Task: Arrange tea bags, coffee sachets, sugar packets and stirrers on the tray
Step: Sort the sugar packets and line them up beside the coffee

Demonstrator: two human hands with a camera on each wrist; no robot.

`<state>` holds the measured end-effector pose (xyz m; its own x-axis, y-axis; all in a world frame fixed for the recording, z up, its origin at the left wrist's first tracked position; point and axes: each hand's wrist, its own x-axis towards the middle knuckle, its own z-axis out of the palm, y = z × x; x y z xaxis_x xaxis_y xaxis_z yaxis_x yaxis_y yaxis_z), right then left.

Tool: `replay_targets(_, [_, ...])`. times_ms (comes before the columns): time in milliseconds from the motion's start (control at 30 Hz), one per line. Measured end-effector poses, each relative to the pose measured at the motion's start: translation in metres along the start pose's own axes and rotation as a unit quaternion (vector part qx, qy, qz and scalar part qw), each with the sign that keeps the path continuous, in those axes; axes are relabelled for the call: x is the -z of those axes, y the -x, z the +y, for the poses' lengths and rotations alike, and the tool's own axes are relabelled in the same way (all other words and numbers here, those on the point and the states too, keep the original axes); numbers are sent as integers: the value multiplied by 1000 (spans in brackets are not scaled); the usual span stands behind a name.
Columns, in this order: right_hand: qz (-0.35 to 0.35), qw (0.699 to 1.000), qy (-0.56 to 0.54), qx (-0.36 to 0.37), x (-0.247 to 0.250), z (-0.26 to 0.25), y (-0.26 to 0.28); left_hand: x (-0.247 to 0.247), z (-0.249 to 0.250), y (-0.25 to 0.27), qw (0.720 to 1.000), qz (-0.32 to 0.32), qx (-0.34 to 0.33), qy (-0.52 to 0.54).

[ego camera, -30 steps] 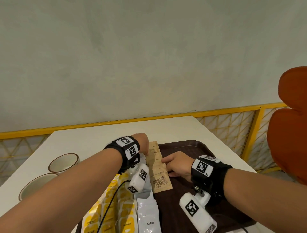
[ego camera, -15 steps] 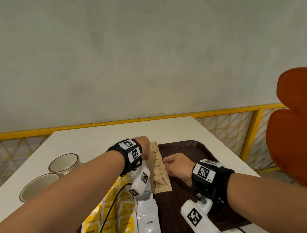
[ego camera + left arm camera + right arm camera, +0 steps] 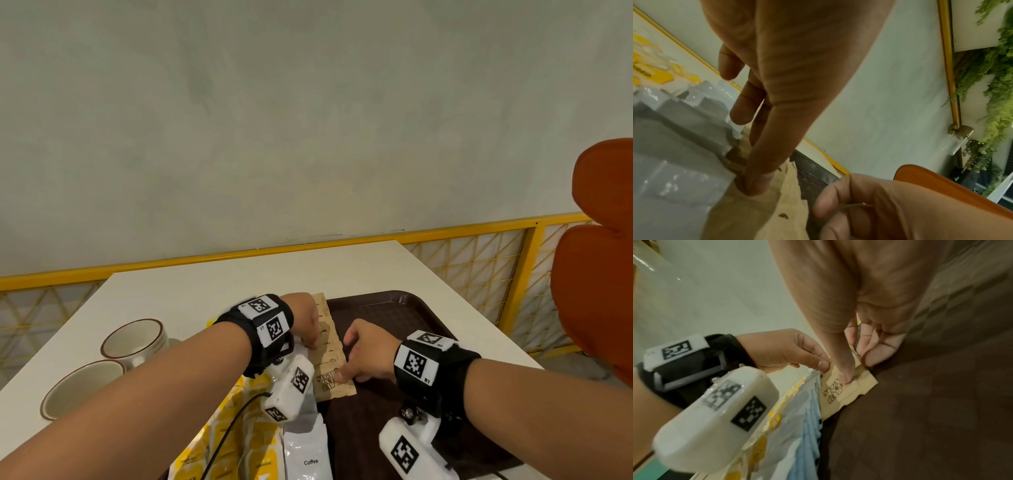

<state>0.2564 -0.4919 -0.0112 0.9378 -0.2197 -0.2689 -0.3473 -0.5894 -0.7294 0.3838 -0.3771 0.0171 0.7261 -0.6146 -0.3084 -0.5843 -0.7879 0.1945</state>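
Note:
A row of overlapping brown sugar packets [image 3: 328, 346] runs along the left side of the dark brown tray [image 3: 394, 308]. My left hand [image 3: 310, 346] touches the row's left edge with straight fingers [image 3: 756, 183]. My right hand [image 3: 346, 373] is at the row's right side. Its thumb [image 3: 846, 378] presses the nearest packet [image 3: 838, 392], and its curled fingers [image 3: 875, 353] lie against that packet's edge. White coffee sachets [image 3: 308, 452] and yellow tea bags [image 3: 239, 445] lie nearer to me on the left. No stirrers are in view.
Two cream cups with brown rims [image 3: 133, 339] [image 3: 82, 387] stand on the white table [image 3: 205, 287] to the left. An orange chair [image 3: 599, 291] is at the right, beyond the table edge. A yellow railing [image 3: 479, 226] runs behind the table.
Both hands have slid along the sugar row toward me. The right thumb now sits on the nearest packet instead of the middle of the row.

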Motion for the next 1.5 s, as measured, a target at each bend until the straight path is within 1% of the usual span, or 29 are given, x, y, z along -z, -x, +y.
replay_targets(233, [7, 1000, -9, 5, -2, 4, -4, -3, 5, -1, 1000, -11, -7, -1])
replay_targets(367, [24, 999, 3, 22, -2, 2, -2, -4, 6, -1, 1000, -1, -1, 9])
replay_targets(500, [15, 998, 39, 46, -2, 0, 3, -3, 5, -2, 1000, 13, 1, 17])
replay_targets(600, [17, 998, 32, 44, -2, 0, 5, -3, 6, 0, 999, 19, 0, 26])
replay_targets(700, [54, 997, 30, 43, -2, 1, 7, -1, 4, 1, 998, 46, -2, 35])
replay_targets(767, [78, 994, 52, 52, -1, 2, 9, 1, 1, 1, 998, 51, 2, 46])
replay_targets(800, [80, 994, 59, 55, -1, 2, 10, 2, -1, 0, 998, 49, 5, 47])
replay_targets(867, [66, 993, 74, 63, -2, 1, 13, 1, -4, 0, 998, 46, 12, 33])
replay_targets(933, [44, 990, 111, 72, -5, -1, 15, -3, -5, -3, 999, 45, 24, 11])
replay_targets(1033, [25, 986, 146, 71, -7, -3, 15, -6, -3, -4, 997, 52, 46, -45])
replay_targets(1233, [26, 986, 149, 70, -9, -2, 10, -3, 0, -3, 993, 20, 65, -95])
replay_targets(1400, [30, 986, 146, 70, -10, -1, 7, -2, 2, 0, 992, -8, 59, -109])
replay_targets(1500, [29, 988, 136, 68, -9, -1, 7, 2, 3, 1, 993, -7, 56, -106])
